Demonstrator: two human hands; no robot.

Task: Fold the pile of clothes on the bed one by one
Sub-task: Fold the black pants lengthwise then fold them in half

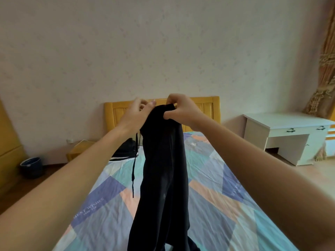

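You're in a home bedroom: bed (pixel 217 187) with patchwork sheet and yellow wooden headboard (pixel 208 107), white desk (pixel 286 127) (drawers along its front), curtain (pixel 324 73), wallpapered wall (pixel 145 51).

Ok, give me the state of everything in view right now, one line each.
black trousers: held up at the top, hanging over the bed
drawstring: dangling loose
left hand: at the waistband, grip unclear
right hand: pinching the waistband
dark pile: unfolded, near the headboard
bed: sheet wrinkled
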